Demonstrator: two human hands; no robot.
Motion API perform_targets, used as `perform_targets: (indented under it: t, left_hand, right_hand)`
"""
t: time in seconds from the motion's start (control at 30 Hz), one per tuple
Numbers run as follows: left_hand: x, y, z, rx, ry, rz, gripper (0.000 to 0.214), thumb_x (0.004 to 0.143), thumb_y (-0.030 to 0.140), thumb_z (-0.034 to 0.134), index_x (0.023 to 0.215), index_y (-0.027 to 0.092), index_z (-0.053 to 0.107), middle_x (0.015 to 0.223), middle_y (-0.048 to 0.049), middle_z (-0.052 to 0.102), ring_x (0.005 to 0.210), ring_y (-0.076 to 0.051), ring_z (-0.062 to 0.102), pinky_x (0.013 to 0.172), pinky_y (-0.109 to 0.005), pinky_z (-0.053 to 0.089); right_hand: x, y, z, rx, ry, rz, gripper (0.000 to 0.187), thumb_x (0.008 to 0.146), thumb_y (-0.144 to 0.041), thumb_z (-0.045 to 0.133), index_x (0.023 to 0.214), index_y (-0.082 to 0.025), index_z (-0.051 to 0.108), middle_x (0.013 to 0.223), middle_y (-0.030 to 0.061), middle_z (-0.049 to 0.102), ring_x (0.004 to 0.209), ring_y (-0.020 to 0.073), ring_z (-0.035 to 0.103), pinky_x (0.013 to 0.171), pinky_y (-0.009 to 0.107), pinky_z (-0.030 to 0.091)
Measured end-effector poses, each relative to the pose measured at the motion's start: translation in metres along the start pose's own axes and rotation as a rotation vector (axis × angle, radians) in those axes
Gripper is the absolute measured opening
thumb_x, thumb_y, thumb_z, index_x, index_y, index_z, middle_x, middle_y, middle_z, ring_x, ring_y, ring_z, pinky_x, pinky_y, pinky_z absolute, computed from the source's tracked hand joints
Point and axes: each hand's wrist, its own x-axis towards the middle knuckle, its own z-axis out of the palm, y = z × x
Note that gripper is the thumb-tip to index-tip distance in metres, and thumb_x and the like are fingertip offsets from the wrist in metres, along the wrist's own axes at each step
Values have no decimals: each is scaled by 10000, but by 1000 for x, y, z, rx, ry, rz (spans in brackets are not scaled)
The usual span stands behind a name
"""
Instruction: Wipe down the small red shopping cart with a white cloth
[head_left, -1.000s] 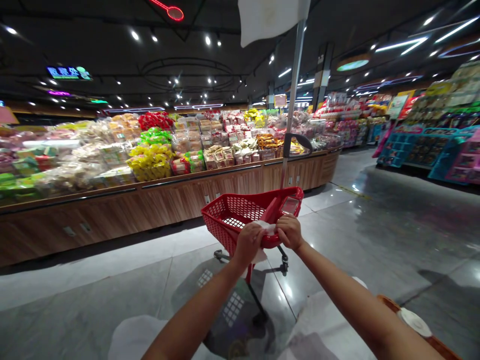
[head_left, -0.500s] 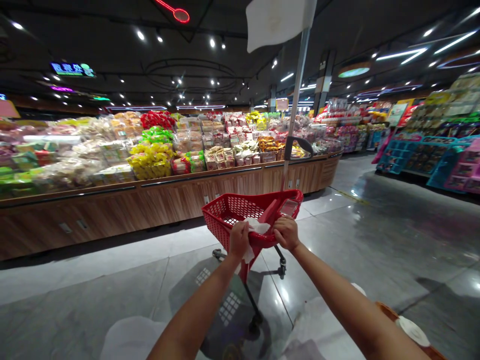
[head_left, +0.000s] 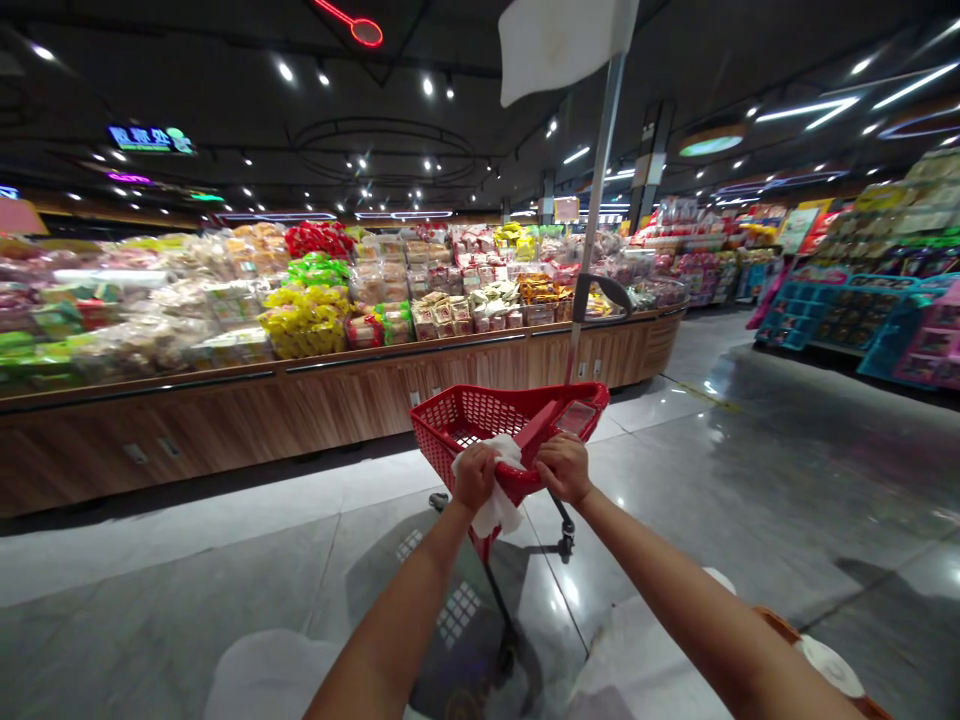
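Observation:
A red shopping cart (head_left: pixel 435 437) with a perforated basket stands on the floor in front of me. My left hand (head_left: pixel 475 477) is closed on a white cloth (head_left: pixel 501 512), pressing it against the cart's rim; part of the cloth drapes over the rim and part hangs below. Whether it is cloth or paper is hard to tell. My right hand (head_left: pixel 563 467) is wrapped round the cart's red handle rim, beside the small framed panel (head_left: pixel 576 418). A pole (head_left: pixel 600 170) with a white flag (head_left: pixel 564 45) rises from behind the cart.
Beyond the cart runs a long wooden display counter (head_left: pixel 360 395) heaped with packaged snacks. Blue and pink racks (head_left: pixel 832 310) stand at the right. Grey tiled floor (head_left: pixel 720 480) stretches to the right, and an orange-brown object (head_left: pixel 780 625) shows at the lower right.
My left hand has shifted slightly left and down along the rim, and more of the white cloth now hangs below it. My right hand has slid a little left on the handle.

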Motion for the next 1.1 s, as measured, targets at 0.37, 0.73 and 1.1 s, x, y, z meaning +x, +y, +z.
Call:
perform_targets:
  t: [0.37,0.73,1.1]
  left_hand:
    - [13,12,8,74,9,-210,419,920,341,325,574,208,519,608,-46,580,605,-177,528,616,-314,403]
    - [13,-21,5,81,-61,-211,393,937,366,351,645,195,552,673,-26,599,667,-161,544,662,-286,424]
    - [-18,-6,-19,-39,-404,193,547,789,319,641,1296,199,477,1290,-138,538,1224,-277,464,1031,-463,394]
  right_hand:
    - [-1,6,5,19,31,-20,356,806,-336,363,562,-209,588,603,32,632,619,163,539,746,327,338]
    - [34,-14,-27,-53,-369,198,231,853,-290,485,755,-197,671,787,50,683,728,164,599,645,259,386]
    - [12,-68,-2,-357,-453,334,494,954,-486,338,1299,-175,506,912,151,705,767,251,667,632,306,401]
